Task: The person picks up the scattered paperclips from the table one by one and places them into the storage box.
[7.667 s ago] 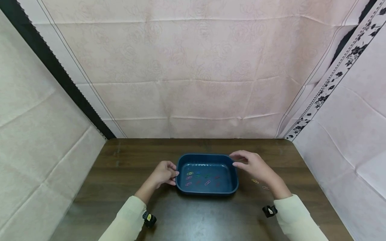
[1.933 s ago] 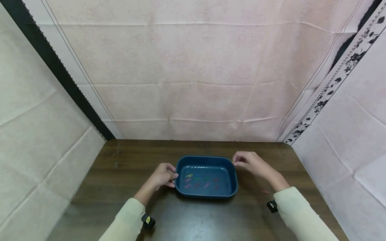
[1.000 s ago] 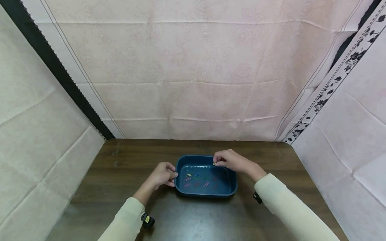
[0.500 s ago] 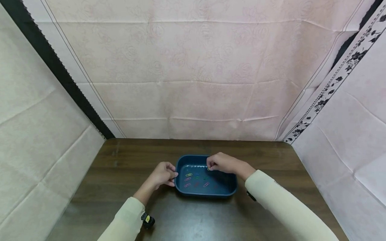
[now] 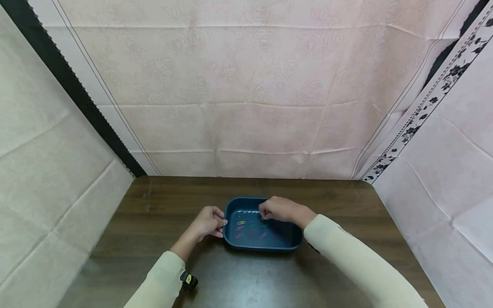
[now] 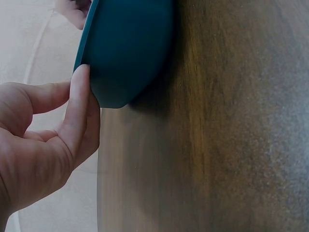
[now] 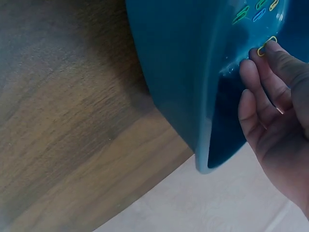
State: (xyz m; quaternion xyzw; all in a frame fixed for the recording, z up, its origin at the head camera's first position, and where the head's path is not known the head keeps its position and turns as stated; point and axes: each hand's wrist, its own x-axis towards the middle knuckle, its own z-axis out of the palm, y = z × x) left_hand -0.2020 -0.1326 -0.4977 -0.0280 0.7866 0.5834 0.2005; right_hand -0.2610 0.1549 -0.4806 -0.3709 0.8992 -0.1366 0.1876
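Observation:
A dark blue rectangular tray rests on the wooden table. My left hand pinches its left rim between thumb and fingers, as the left wrist view also shows up close. Inside the tray, toward its back, my right hand holds a yellow paper clip between thumb and fingertips, low over the tray floor. Several coloured paper clips lie spread on that floor, among them a yellow one, a pink one and a green one. My right hand hides part of the tray's back right.
The brown wooden table extends around the tray on all sides. Pale cloth hangs behind its far edge, with more cloth to the left and right. A dark wrist camera sits at my left cuff.
My right hand first picked the yellow paper clip up from the table right of the tray. It then came left over the rim and down into the tray. My left hand stays at the rim.

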